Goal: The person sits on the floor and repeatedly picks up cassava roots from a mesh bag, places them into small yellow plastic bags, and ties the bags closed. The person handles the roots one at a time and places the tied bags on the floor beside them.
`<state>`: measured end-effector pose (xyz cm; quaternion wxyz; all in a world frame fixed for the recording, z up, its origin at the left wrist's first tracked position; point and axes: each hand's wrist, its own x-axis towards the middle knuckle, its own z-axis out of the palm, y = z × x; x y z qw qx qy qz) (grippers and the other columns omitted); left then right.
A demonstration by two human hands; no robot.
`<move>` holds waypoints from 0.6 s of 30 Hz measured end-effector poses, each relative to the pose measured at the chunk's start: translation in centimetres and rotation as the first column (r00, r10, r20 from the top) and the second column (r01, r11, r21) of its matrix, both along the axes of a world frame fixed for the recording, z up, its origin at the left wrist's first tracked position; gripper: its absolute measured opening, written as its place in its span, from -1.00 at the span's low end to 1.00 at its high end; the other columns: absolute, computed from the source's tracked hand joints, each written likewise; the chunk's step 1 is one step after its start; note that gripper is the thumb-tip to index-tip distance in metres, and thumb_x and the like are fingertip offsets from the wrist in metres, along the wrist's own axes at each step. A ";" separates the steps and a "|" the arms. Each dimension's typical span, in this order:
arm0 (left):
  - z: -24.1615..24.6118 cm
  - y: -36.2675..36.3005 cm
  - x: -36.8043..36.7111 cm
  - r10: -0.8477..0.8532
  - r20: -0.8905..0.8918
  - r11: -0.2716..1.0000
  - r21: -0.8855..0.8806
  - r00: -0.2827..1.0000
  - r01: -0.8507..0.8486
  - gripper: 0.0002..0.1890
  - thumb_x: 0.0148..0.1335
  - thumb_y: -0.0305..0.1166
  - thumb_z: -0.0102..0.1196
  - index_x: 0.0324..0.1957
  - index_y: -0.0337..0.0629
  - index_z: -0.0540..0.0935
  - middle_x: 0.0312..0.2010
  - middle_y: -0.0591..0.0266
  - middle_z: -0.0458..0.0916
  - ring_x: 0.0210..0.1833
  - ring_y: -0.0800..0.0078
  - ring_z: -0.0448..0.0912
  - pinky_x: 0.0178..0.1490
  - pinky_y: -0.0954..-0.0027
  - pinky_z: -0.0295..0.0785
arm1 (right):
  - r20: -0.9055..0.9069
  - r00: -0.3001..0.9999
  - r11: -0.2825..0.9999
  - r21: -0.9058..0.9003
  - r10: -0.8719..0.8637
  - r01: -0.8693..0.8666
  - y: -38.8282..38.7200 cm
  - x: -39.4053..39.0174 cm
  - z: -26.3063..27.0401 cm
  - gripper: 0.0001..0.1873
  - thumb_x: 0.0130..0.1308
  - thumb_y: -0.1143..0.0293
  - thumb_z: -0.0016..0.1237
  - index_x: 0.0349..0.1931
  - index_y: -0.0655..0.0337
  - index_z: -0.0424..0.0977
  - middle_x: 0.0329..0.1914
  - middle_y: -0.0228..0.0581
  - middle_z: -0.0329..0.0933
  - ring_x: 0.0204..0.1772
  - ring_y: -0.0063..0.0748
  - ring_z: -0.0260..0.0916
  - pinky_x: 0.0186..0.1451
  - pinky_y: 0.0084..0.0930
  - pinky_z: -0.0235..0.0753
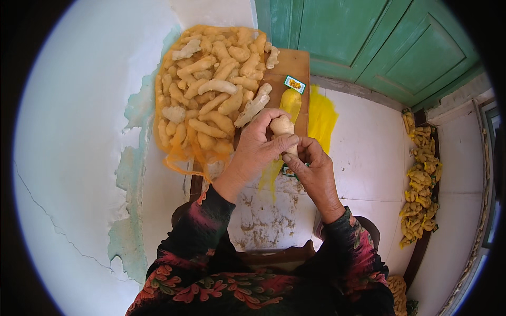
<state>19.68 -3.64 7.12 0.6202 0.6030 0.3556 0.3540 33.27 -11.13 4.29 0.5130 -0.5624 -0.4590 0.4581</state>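
My left hand (pixel 263 138) grips a pale ginger root (pixel 283 125) between thumb and fingers. The thumb and fingers of my right hand (pixel 310 160) pinch its lower end. Just beyond, a yellow mesh bag (pixel 290 101) with a ginger piece inside lies on the brown tiled surface, a printed tag (pixel 295 84) at its top. To the left rests a large orange net sack (pixel 209 94) full of ginger roots. A loose, paler ginger root (pixel 255 104) lies between the sack and my left hand.
Yellow netting (pixel 322 118) hangs over the right edge of the brown tiled surface (pixel 288 61). Several filled yellow net bags (pixel 423 177) line the right wall. Green doors (pixel 355 35) stand at the back, a peeling wall (pixel 79 138) at left. Dirt crumbs lie on the tiled floor (pixel 269 221).
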 end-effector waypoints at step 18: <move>0.0 0.2 1.2 0.050 0.100 0.989 -0.144 0.994 -0.035 -0.69 0.33 -0.20 -0.05 -0.08 -0.24 0.52 -0.31 0.24 0.54 -0.32 0.62 0.45 -0.27 0.59 0.33 | -0.158 0.982 0.992 -0.062 0.101 -0.112 -1.0 0.7 0.9 -0.66 0.42 0.09 -0.18 -0.19 0.23 0.41 -0.49 -0.40 0.41 -0.50 -0.68 0.21 -0.41 -0.71 0.29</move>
